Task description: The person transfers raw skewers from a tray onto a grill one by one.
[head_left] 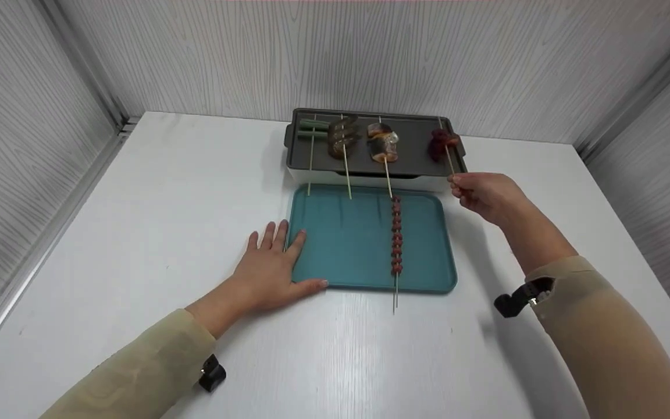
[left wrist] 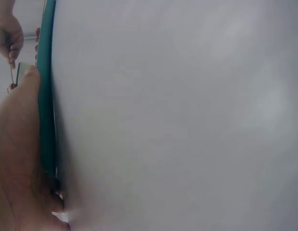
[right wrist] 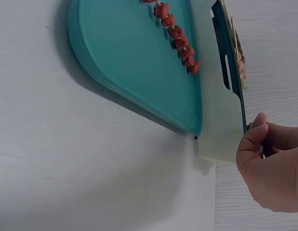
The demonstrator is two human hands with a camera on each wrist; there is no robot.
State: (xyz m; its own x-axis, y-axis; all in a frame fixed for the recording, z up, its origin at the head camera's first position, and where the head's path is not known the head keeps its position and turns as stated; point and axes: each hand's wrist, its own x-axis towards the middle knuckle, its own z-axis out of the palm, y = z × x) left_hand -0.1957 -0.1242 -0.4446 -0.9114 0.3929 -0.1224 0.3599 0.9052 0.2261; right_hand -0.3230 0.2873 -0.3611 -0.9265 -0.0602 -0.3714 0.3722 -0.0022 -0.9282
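My right hand (head_left: 489, 195) pinches the stick end of a skewer with dark red food (head_left: 438, 145), which lies on the right part of a grill plate (head_left: 413, 139). In the right wrist view, thumb and forefinger meet at the plate's edge, and the hand (right wrist: 278, 166) hides the stick. With fingers spread, my left hand (head_left: 268, 276) rests at the near left corner of a teal tray (head_left: 341, 250); its thumb lies along the near rim. A skewer of small red meat pieces (head_left: 396, 235) lies on the tray, its stick ends past the near rim.
On the grill plate also lie a skewer with green stalks (head_left: 313, 132), one with a brown sliced piece (head_left: 344, 139) and one with a dark-and-pale chunk (head_left: 382, 144). Their sticks reach over the tray's far side. Wood-grain walls (head_left: 335, 52) enclose the white table (head_left: 195, 192).
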